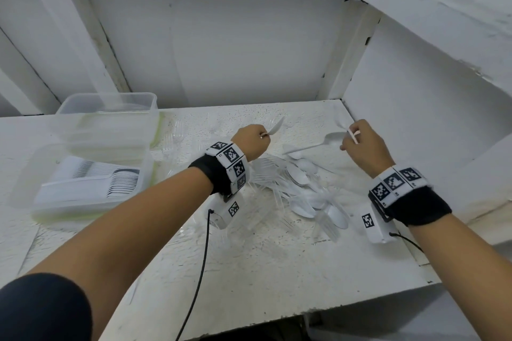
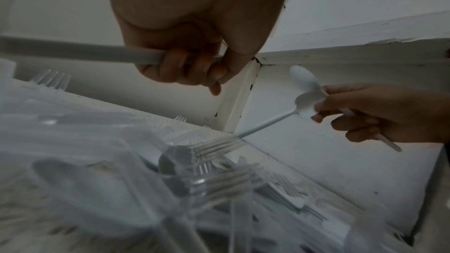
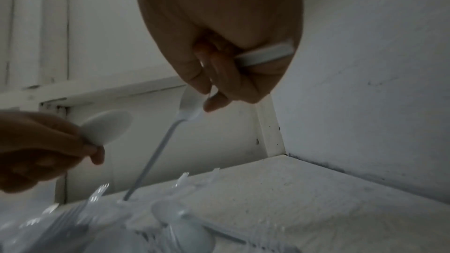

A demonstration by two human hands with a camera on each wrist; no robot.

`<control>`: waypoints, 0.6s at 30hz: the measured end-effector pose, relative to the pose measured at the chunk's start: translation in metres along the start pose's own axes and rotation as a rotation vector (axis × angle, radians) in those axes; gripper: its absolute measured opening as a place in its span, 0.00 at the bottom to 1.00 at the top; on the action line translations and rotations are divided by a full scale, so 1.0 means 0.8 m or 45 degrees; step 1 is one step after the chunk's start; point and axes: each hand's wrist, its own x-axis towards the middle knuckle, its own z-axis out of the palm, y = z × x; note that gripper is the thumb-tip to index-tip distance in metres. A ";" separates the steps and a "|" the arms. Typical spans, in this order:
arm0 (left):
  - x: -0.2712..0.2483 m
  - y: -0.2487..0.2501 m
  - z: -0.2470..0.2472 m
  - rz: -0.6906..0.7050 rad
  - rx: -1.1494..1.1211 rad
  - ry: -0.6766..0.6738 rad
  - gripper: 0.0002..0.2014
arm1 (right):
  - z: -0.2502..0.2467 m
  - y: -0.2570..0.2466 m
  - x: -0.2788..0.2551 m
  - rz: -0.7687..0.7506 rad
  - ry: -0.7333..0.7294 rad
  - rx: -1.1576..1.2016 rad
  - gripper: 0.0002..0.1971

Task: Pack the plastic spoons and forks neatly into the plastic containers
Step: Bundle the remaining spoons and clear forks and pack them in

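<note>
Spoons [image 1: 297,174] piled w/ forks; left hand [image 1: 250,141] grips one, right hand [image 1: 365,147] grips two; no legible writing.

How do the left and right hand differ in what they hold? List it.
1. The left hand holds what looks like one spoon; the right hand holds two.
2. The left hand takes its spoon by the handle; the right hand pinches a dangling spoon by the bowl, its handle reaching down to the pile.
Shared: both hover over the pile, holding white spoons.

Heaped clear forks [image 2: 219,147] blur together, perhaps overlapping spoons [image 1: 297,176].
</note>
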 end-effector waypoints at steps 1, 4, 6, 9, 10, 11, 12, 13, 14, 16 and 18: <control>0.007 0.003 0.000 -0.015 -0.006 0.021 0.08 | -0.005 -0.005 0.001 -0.020 0.038 0.069 0.05; 0.029 0.013 0.000 -0.072 0.025 0.023 0.14 | -0.015 -0.010 0.006 0.066 0.126 0.340 0.04; 0.047 0.020 0.006 -0.112 0.055 -0.024 0.17 | -0.016 -0.008 0.008 0.191 0.136 0.537 0.12; 0.070 0.030 0.023 -0.161 0.144 -0.143 0.18 | -0.012 -0.006 0.006 0.301 0.080 0.804 0.12; 0.075 0.033 0.029 -0.170 0.193 -0.193 0.18 | -0.009 -0.005 0.004 0.339 0.051 0.864 0.11; 0.079 0.036 0.037 -0.168 0.243 -0.246 0.19 | -0.007 -0.004 0.001 0.379 0.020 0.917 0.11; 0.081 0.038 0.043 -0.161 0.289 -0.295 0.20 | -0.004 -0.002 -0.001 0.414 -0.010 0.970 0.11; 0.083 0.039 0.050 -0.150 0.324 -0.331 0.20 | -0.002 -0.001 -0.005 0.441 -0.042 1.026 0.11; 0.084 0.040 0.055 -0.145 0.351 -0.354 0.20 | 0.000 0.000 -0.009 0.474 -0.073 1.090 0.12; 0.085 0.040 0.063 -0.143 0.389 -0.373 0.18 | 0.002 0.000 -0.018 0.550 -0.132 1.213 0.11; 0.089 0.037 0.066 -0.150 0.393 -0.363 0.17 | 0.006 0.000 -0.025 0.590 -0.202 1.319 0.09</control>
